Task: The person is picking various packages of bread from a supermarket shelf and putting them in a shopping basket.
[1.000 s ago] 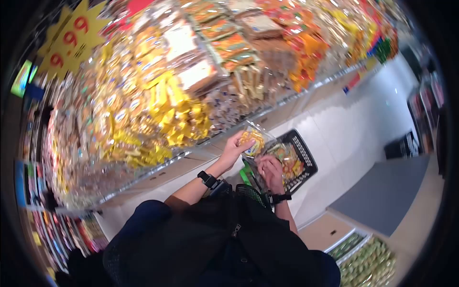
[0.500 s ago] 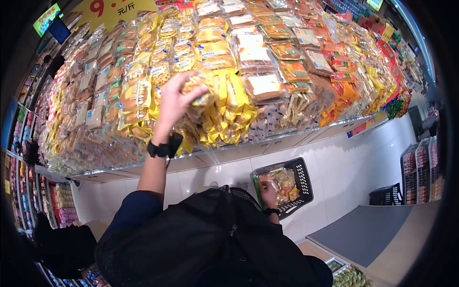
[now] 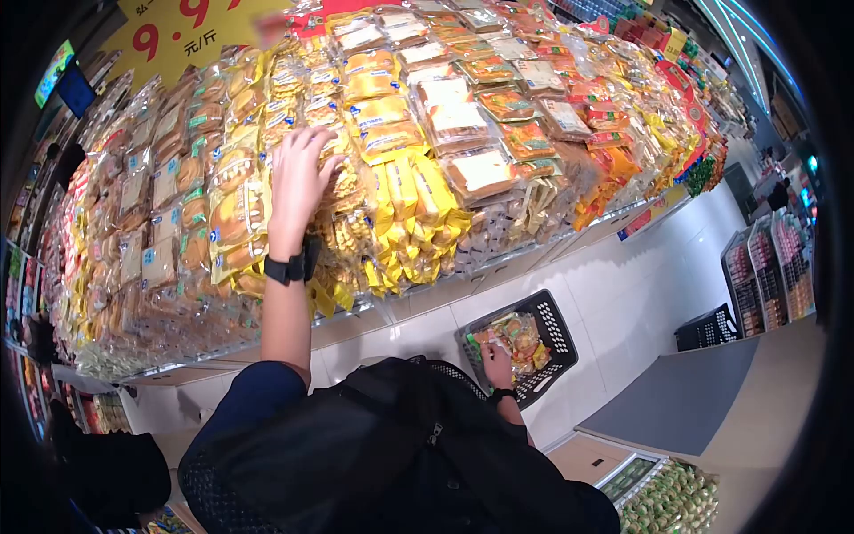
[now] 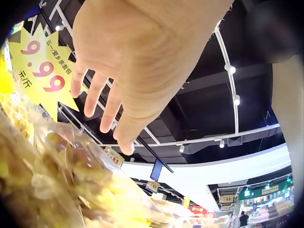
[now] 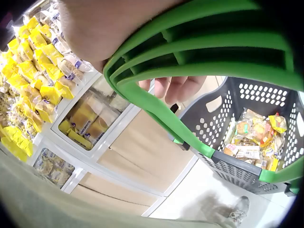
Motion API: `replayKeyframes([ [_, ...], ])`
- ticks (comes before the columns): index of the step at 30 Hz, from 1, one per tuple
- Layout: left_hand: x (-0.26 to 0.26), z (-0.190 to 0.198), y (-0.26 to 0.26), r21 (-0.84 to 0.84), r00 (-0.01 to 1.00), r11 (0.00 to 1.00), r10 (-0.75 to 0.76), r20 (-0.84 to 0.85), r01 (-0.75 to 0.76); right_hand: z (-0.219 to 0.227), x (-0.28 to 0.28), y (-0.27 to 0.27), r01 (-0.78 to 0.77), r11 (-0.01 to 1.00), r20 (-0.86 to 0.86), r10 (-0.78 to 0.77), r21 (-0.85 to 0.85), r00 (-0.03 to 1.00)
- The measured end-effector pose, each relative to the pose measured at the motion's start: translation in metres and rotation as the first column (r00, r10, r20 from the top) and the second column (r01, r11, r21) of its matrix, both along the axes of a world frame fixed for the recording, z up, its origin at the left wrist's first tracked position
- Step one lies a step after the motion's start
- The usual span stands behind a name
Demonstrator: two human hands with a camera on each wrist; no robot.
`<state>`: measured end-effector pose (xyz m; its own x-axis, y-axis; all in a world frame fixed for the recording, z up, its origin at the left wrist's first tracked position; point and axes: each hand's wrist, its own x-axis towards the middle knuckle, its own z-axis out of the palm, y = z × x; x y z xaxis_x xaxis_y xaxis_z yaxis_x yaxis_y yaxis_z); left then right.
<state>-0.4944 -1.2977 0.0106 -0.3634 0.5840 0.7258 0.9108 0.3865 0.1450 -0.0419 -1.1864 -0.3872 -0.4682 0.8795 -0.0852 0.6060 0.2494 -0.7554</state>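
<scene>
Over the bread display [image 3: 378, 111], my left hand [image 3: 298, 178] reaches out with its fingers extended and holds nothing. Clear packets of small golden snacks [image 3: 345, 182] lie beside and below its thumb. In the left wrist view, the fingers [image 4: 110, 109] spread loosely above shiny packets [image 4: 71, 175]. My right hand [image 5: 102, 28] grips the green handle [image 5: 164, 116] of a black shopping basket [image 5: 209, 121], its fingertips showing beneath the handle. Several mixed packets [image 5: 256, 130] lie inside the basket, which hangs low on my right.
Yellow bags [image 3: 414, 191] spill down the display front. A yellow price sign [image 3: 182, 31] stands at the back left. Another black basket [image 3: 707, 329] is at the right, near a grey-topped counter [image 3: 672, 405]. A person in dark clothes [image 3: 111, 467] is at lower left.
A second ago my left hand held a packet beside the basket. It moved up to the display with the packet and now holds nothing there. My right hand stays at the basket.
</scene>
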Motion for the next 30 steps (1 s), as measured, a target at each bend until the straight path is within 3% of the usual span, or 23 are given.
replayKeyframes([
  [3,0.020,-0.014,-0.005,-0.145,0.987,0.988,-0.026,0.158,0.049,0.008,-0.001,-0.003,0.003,1.000,0.010,-0.004,0.023,1.000],
  [5,0.032,-0.028,-0.003,-0.145,0.987,0.987,-0.041,0.156,0.064,0.013,0.000,-0.002,0.001,0.998,0.038,-0.003,0.061,0.999],
  [7,0.042,-0.043,0.002,-0.101,0.999,0.995,-0.017,0.038,0.021,0.018,-0.002,0.003,-0.012,0.995,0.063,0.006,0.097,0.998],
  [9,0.051,-0.045,0.008,-0.126,1.000,0.992,-0.015,0.009,0.016,0.021,-0.004,0.009,-0.074,0.984,0.253,0.032,0.160,0.967],
  [13,0.053,-0.050,0.019,-0.150,0.999,0.989,0.002,-0.053,-0.010,0.028,0.006,0.012,-0.081,0.977,0.172,0.047,0.196,0.984],
  [17,0.058,-0.051,0.015,-0.174,1.000,0.985,-0.001,-0.011,-0.001,0.022,0.016,0.029,-0.113,0.991,0.278,0.088,0.073,0.957],
  [18,0.065,-0.052,0.014,-0.201,0.989,0.972,0.101,-0.110,-0.122,0.019,0.018,0.033,-0.115,0.991,0.274,0.092,0.071,0.957],
  [19,0.069,-0.053,0.016,-0.203,0.988,0.971,0.103,-0.114,-0.125,0.015,0.020,0.038,-0.119,0.987,0.269,0.087,0.106,0.959],
  [23,0.081,-0.063,0.020,-0.177,0.985,0.971,0.169,0.022,-0.162,0.020,0.033,0.049,-0.117,0.983,0.228,0.082,0.145,0.970],
  [25,0.081,-0.064,0.021,-0.085,0.973,0.980,0.190,0.134,-0.179,0.024,0.039,0.054,-0.112,0.988,0.190,0.090,0.107,0.978],
  [28,0.079,-0.070,0.023,-0.125,0.983,0.977,0.177,0.040,-0.171,0.023,0.053,0.056,-0.053,0.998,0.008,0.053,0.031,0.999],
  [30,0.082,-0.070,0.024,-0.133,0.986,0.978,0.165,-0.005,-0.164,0.025,0.068,0.048,-0.088,0.995,0.107,0.084,0.036,0.991],
])
